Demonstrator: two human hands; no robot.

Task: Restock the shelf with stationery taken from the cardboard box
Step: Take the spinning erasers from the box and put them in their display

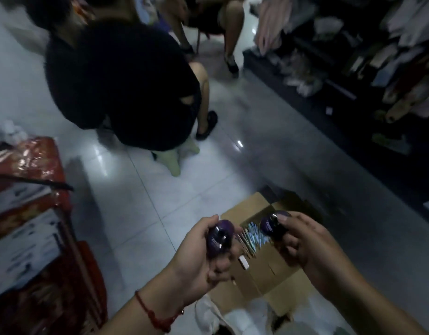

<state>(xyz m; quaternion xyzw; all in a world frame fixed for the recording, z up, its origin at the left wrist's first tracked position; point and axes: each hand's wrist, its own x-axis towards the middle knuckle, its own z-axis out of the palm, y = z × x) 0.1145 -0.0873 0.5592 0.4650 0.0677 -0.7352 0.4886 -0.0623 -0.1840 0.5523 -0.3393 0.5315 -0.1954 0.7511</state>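
Observation:
An open cardboard box (247, 209) lies on the floor below my hands, with shiny holographic packets (253, 238) inside. My left hand (201, 259) grips a round purple-and-black stationery item (219, 238). My right hand (312, 247) holds a second purple round item (269, 224) by its far end. Both items hover above the box, a short gap apart. The dark shelf (329, 76) with mixed goods runs along the upper right.
A person in black (121, 81) sits on a pale stool (172, 160) straight ahead. Another person's legs (230, 32) show beyond. Red wrapped packs and white boxes (27, 226) are stacked at the left. White tiled floor lies between.

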